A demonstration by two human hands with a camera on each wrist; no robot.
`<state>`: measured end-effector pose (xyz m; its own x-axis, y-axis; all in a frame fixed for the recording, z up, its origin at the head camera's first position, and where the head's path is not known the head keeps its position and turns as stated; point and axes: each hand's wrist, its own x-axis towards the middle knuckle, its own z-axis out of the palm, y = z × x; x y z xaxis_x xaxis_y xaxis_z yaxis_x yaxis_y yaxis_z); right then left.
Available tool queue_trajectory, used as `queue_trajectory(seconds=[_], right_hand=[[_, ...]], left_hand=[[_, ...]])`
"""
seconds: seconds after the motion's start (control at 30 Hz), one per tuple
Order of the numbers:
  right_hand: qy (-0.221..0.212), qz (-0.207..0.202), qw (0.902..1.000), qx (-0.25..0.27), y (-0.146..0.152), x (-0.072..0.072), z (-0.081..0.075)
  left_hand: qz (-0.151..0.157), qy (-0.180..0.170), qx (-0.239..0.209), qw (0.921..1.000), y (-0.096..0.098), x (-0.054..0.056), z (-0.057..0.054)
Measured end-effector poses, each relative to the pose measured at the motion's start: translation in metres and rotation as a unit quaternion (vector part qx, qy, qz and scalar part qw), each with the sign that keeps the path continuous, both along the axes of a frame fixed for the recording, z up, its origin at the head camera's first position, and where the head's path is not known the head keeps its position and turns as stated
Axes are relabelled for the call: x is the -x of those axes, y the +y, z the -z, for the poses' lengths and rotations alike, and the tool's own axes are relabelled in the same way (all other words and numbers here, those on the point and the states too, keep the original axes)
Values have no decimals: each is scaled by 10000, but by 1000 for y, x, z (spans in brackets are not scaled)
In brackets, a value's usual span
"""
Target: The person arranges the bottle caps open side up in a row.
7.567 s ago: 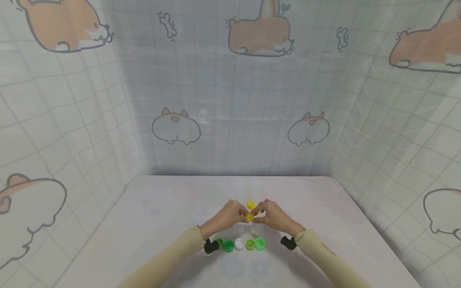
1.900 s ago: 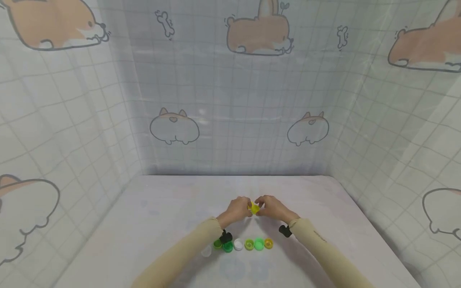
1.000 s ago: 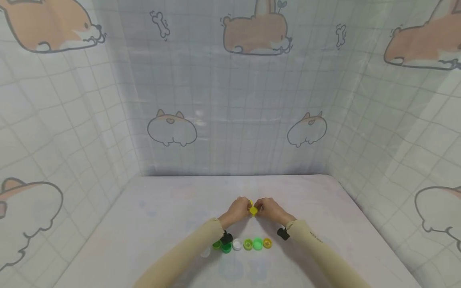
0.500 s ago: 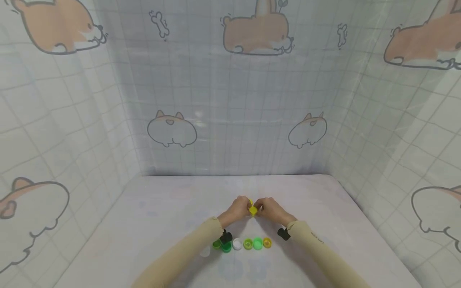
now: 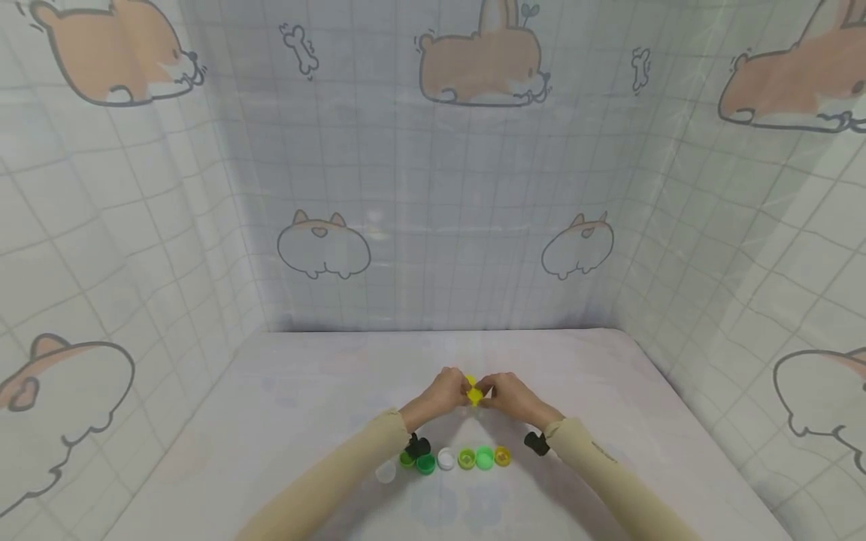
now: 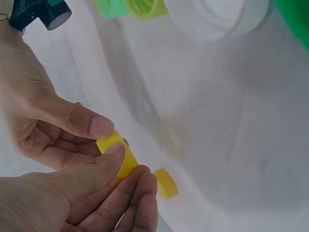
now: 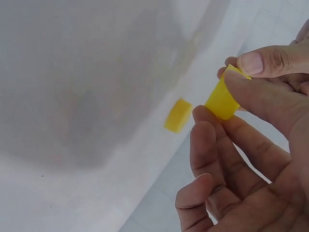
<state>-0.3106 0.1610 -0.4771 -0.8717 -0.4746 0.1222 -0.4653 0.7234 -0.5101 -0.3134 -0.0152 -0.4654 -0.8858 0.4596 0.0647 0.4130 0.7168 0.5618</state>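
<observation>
A small yellow plastic cap [image 5: 475,396], slightly tapered like a cup, is held above the table by both hands. My left hand [image 5: 443,392] pinches it from the left between thumb and fingers. From the right, my right hand [image 5: 513,395] pinches it too, so the fingertips of the two hands nearly meet around it. In the left wrist view the held cap [image 6: 129,162] shows its smooth side. A second, shorter yellow cap [image 7: 178,116] lies on the table just beyond the hands, partly hidden in the head view.
Nearer the body is a row of caps: translucent white [image 5: 386,472], green [image 5: 407,459], dark green [image 5: 425,464], white [image 5: 446,458], yellow-green [image 5: 467,459], light green [image 5: 484,457] and amber [image 5: 502,456]. The table [image 5: 325,391] is bounded by patterned curtains [image 5: 433,300].
The amber cap, earlier between both hands, now stands at the row's right end. Both hands have since taken the yellow cap and turned it; over the last half second they barely move.
</observation>
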Motion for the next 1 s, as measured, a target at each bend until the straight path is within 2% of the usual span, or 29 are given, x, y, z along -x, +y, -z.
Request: queue_trajectory(seconds=[0.13,0.3,0.47,0.67,0.87,1.0], right_hand=[[-60,-73,10000,-29,1,-6,-1],[-59,-259,9996,-12,1,-13,-1],[-31,-490,9988,81,1,-19,-1],[26,-506,9983,274,1,-24,0],[-41,-570,9976,378,3,-25,-3],[-102,-659,9968,446,1,-25,-2]], left_hand=[[38,-148,-93,9998,-3,-6,-1],[141,-24,-120,9998,-7,-13,-2],[198,-45,-169,9997,-11,-19,-3],[207,-28,-231,9995,-17,-25,-7],[148,-296,-262,9991,-22,-30,-10],[244,-429,-256,9985,-26,-32,-11]])
